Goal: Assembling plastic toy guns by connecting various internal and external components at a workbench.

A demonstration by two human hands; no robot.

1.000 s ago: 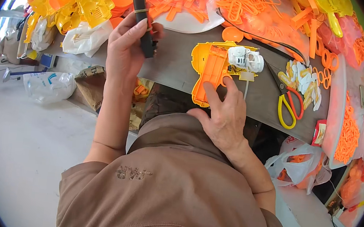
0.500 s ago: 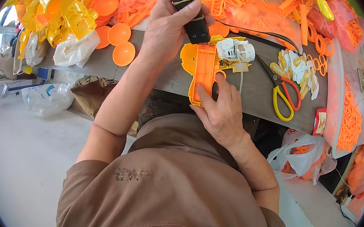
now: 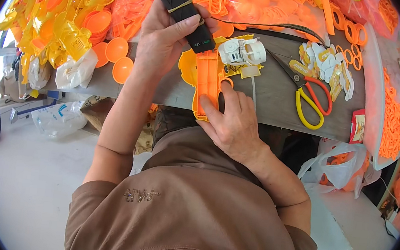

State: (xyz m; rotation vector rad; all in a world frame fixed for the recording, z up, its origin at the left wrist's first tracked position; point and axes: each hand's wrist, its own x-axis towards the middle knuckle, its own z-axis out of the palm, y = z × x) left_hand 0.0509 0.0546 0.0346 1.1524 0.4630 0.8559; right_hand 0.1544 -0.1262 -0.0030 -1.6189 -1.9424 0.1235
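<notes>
My left hand (image 3: 159,45) grips a black rectangular box (image 3: 182,12) bound with rubber bands. A small green light or spot shows near its lower end, and a dark cable (image 3: 278,25) runs rightward from beside the hand. The box's lower end is right at the top of a long orange plastic piece (image 3: 207,79), which lies in a yellow toy-like plastic shell (image 3: 189,67). Closed around the shell's lower part, my right hand (image 3: 234,126) has its thumb on the orange piece and a finger at an orange ring. To the right sits a white mechanism (image 3: 242,51) with a pale tube.
Red-and-yellow-handled scissors (image 3: 312,103) lie to the right, beside white and gold cut-outs (image 3: 325,65). Orange round cups (image 3: 122,69) and heaped yellow parts (image 3: 70,18) are at left. A tub of small orange pieces (image 3: 393,121) stands at far right, near a red packet (image 3: 357,126).
The view has shifted, so the bench and both hands appear farther left. Both hands keep their holds, and the black box stays over the orange piece's top end.
</notes>
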